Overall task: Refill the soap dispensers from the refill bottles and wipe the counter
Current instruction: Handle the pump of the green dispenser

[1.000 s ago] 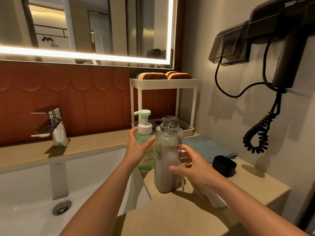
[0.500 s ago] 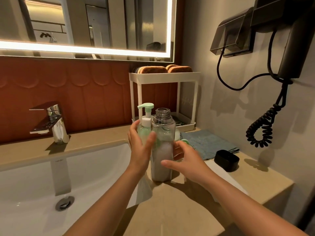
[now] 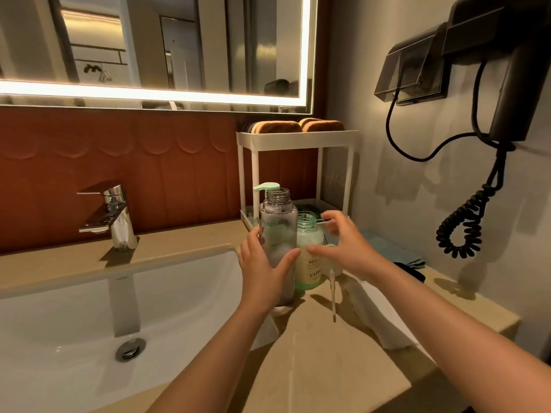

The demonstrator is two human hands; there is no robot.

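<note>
A tall clear bottle [image 3: 278,216] with no cap stands on the beige counter [image 3: 328,368] beside the sink, and my left hand [image 3: 262,272] grips its lower body. Right of it stands an open green soap bottle [image 3: 308,251] with a printed label. My right hand [image 3: 346,248] hovers beside that bottle with fingers spread and curved, holding nothing. A green pump head [image 3: 266,186] shows behind the clear bottle; its bottle is mostly hidden. A loose pump with its dip tube [image 3: 333,296] lies by the green bottle.
A white cloth [image 3: 378,317] lies under my right forearm, a blue cloth [image 3: 384,248] and a black cap [image 3: 414,271] farther back. A white two-tier rack [image 3: 298,138] stands in the corner. The sink [image 3: 74,323] and faucet [image 3: 113,216] are left; a hair dryer [image 3: 512,93] hangs right.
My left hand moved from the green pump bottle onto the clear bottle. My right hand let go of the clear bottle and moved right, to the open green bottle.
</note>
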